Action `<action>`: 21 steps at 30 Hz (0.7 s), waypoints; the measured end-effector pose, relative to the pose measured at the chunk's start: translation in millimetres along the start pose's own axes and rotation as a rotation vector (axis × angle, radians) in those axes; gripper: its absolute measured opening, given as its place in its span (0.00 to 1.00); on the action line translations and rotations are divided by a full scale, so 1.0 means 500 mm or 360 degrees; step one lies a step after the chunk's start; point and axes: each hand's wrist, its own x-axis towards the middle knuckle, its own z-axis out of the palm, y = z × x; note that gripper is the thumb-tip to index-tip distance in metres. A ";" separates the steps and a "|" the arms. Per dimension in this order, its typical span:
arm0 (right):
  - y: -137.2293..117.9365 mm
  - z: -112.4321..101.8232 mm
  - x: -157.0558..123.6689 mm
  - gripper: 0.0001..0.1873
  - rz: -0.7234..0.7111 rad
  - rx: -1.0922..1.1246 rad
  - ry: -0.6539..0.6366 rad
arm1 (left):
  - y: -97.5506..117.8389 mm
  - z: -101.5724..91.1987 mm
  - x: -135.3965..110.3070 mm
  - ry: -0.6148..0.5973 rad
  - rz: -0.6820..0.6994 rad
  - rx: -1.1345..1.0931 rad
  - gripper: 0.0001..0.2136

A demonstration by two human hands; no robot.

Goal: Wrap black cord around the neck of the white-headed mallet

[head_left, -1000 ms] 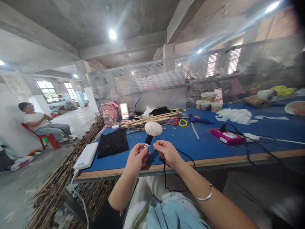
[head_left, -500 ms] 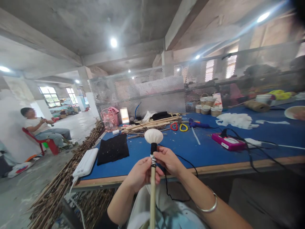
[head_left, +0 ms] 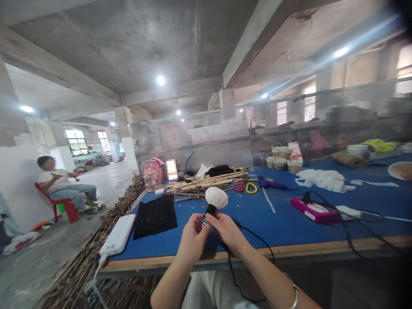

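Note:
My left hand (head_left: 193, 238) and my right hand (head_left: 227, 229) meet over the near edge of the blue table (head_left: 277, 219). Both are closed round the neck of a brush-like piece with a white fluffy head (head_left: 216, 197) and a black collar. A black cord (head_left: 254, 234) runs from under my right hand down over the table edge toward my lap. The stick below the collar is hidden behind my fingers.
On the table lie a black cloth (head_left: 155, 216), a white power bank (head_left: 118, 234), a bundle of sticks (head_left: 209, 179), red and yellow scissor handles (head_left: 243, 186), a blue glue gun (head_left: 272, 184), a pink box (head_left: 317, 211) and white stuffing (head_left: 322, 178). Twigs are piled at the left. A person sits on a red chair (head_left: 61, 189).
The view has tilted upward. The long pale stick, seen below my hands half a second ago, is out of sight, and both hands sit closer under the white head.

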 end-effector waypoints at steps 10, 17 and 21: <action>-0.049 0.018 0.057 0.18 -0.0100 -0.0444 -0.0286 | 0.013 -0.021 0.003 0.0081 -0.0193 -0.0794 0.20; -0.055 0.006 0.074 0.18 -0.0018 -0.0559 -0.0567 | 0.012 -0.025 0.003 0.0158 -0.0283 -0.0872 0.18; -0.109 -0.059 0.073 0.17 0.0125 -0.0556 -0.0717 | 0.011 -0.026 0.006 0.0127 -0.0328 -0.0967 0.21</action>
